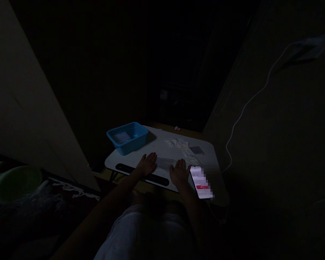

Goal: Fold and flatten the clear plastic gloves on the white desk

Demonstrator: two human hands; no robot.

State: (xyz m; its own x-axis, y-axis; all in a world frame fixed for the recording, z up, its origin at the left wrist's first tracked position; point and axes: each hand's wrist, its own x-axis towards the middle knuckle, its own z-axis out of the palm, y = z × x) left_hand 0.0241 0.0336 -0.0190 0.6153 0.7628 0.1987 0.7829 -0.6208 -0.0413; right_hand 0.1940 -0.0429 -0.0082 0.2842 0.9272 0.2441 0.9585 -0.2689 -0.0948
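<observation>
My left hand (147,164) lies flat and open on the small white table, at the left end of a clear plastic bag (164,163). At the bag's right end is my right hand (179,171), also flat with the fingers stretched out. Just right of that hand a lit phone (200,182) lies face up. Beyond the bag are several small white packets (178,143) in a loose group, and a darker flat packet (197,150). The room is dim, so the print and contents of the packets cannot be made out.
A blue plastic basin (132,144) with clear packets inside stands on the table's left end. The white table (154,146) has a dark slot along its near edge. A white cable (241,113) hangs at the right wall. A green basket (18,182) is at lower left.
</observation>
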